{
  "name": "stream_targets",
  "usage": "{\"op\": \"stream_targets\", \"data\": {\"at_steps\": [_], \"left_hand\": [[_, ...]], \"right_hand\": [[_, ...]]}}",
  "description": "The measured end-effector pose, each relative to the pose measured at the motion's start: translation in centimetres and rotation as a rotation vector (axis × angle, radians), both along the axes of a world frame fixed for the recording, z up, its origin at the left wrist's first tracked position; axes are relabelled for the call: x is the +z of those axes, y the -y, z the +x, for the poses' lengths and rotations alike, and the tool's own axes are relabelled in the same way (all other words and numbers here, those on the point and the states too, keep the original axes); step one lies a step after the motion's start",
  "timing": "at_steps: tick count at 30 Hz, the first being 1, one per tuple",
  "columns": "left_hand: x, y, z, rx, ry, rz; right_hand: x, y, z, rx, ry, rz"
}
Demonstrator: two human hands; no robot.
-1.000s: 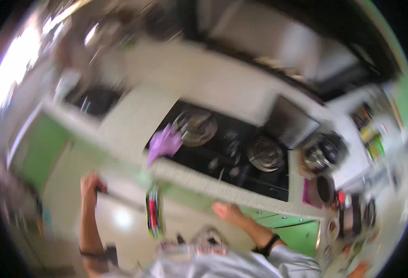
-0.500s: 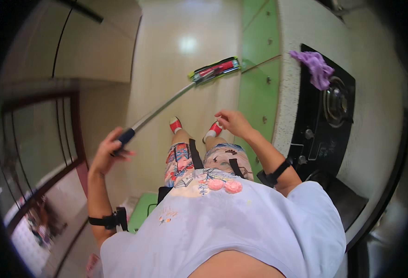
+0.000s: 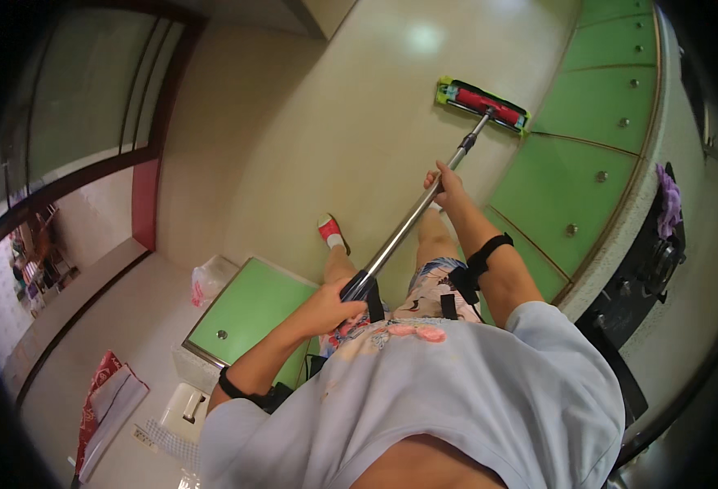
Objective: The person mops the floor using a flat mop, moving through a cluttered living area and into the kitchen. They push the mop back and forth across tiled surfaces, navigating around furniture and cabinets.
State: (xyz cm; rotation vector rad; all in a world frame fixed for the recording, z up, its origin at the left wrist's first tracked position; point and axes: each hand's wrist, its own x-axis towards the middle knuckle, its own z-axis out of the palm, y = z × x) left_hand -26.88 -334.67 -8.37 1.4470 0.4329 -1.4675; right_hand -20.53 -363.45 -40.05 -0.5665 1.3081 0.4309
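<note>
A flat mop (image 3: 408, 224) slants across my body, from my left hip up to the floor ahead on the right. Its dark grip end is wrapped by my left hand (image 3: 333, 308), low and close to my shorts. Farther up, my right hand (image 3: 447, 181) closes round the silver pole, below the black collar. The mop head (image 3: 483, 103), red with a lime-green edged pad, lies on the pale floor with its right end close to the green cabinets. My fingers partly cover the grip.
Green cabinets (image 3: 572, 196) line the right side under a speckled counter. A black stove (image 3: 632, 285) and a purple cloth (image 3: 668, 201) sit on it. At left are a green cabinet door (image 3: 245, 314), a plastic bag (image 3: 210, 280) and a dark-framed doorway (image 3: 143, 204).
My right hand, previously off the mop, now grips the pole. My left hand has come in toward my body with the grip. The view has turned, and the room appears rotated.
</note>
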Motion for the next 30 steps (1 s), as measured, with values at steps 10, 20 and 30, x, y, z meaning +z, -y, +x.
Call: {"op": "stream_targets", "data": {"at_steps": [10, 20, 30], "left_hand": [[3.2, -31.1, -12.5, -0.46, 0.264, 0.565], [1.7, -31.5, -10.2, -0.112, -0.164, 0.527], [-9.2, -9.2, 10.6, -0.027, -0.059, 0.308]], "right_hand": [[-5.6, -33.6, -9.9, 0.203, -0.193, -0.066], [-1.4, -35.6, -6.3, 0.397, -0.209, -0.236], [-10.8, -9.4, 17.7, 0.441, -0.082, -0.478]]}}
